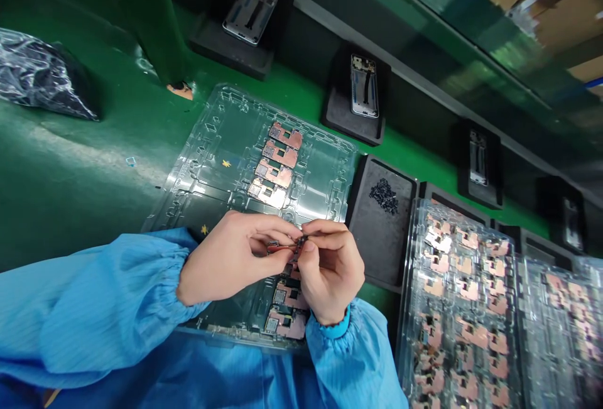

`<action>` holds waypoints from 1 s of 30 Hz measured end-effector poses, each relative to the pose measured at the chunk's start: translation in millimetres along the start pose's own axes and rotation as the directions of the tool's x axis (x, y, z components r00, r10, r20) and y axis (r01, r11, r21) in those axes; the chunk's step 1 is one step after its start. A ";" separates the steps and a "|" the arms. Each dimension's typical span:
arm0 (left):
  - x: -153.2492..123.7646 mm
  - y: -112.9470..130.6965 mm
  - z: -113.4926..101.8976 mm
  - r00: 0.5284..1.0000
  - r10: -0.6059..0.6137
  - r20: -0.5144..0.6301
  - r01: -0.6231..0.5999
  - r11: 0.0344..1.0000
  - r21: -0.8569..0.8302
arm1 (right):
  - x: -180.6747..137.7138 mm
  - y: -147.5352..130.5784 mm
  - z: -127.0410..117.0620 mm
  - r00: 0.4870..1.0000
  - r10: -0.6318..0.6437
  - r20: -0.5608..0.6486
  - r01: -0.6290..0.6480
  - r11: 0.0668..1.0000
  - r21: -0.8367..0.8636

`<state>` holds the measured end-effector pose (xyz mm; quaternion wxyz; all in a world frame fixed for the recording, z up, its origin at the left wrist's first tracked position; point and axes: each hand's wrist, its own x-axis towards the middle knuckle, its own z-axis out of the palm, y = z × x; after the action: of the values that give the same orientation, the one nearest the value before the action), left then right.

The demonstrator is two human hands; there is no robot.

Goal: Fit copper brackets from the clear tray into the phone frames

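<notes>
Over a clear plastic tray (pixel 320 183), my left hand (pixel 235 258) pinches a small circuit board (pixel 281 248), seen nearly edge-on. My right hand (pixel 332 264) meets it fingertip to fingertip, closed on a tiny dark part (pixel 301 240) at the board's right end; its exact kind is too small to make out. Several copper-coloured circuit boards (pixel 280 153) lie in a column in the tray beyond my hands. More boards (pixel 289 296) sit in the same column nearer to me, partly hidden by my right hand.
Right of the tray, a dark foam tray (pixel 377 242) holds a pile of tiny black parts (pixel 384 195). Farther right stand clear trays of boards (pixel 464 333). Phone frames (pixel 364 85) rest on black blocks along the back. A plastic bag (pixel 42 76) lies at left, near a green post (pixel 146 13).
</notes>
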<state>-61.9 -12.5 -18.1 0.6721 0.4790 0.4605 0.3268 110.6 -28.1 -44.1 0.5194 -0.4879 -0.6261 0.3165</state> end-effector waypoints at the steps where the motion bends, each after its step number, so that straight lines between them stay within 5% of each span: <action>1: -0.1 -0.3 0.1 1.000 0.007 0.002 -0.007 1.000 0.007 | 0.1 -0.1 0.3 1.000 -0.002 -0.006 0.002 1.000 -0.003; 16: -2.2 5.8 0.9 0.995 0.096 -0.007 -0.093 0.983 0.160 | -1.8 0.2 2.2 0.999 -0.021 -0.033 0.019 0.999 -0.041; 30: 1.4 4.0 -1.1 0.992 0.122 -0.039 -0.114 0.977 0.180 | 3.8 -13.5 -9.8 0.995 -0.018 0.094 0.022 0.999 -0.040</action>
<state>-62.5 -9.5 -14.9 0.5946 0.5551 0.4750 0.3357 116.3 -30.0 -28.0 0.4824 -0.4768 -0.6610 0.3209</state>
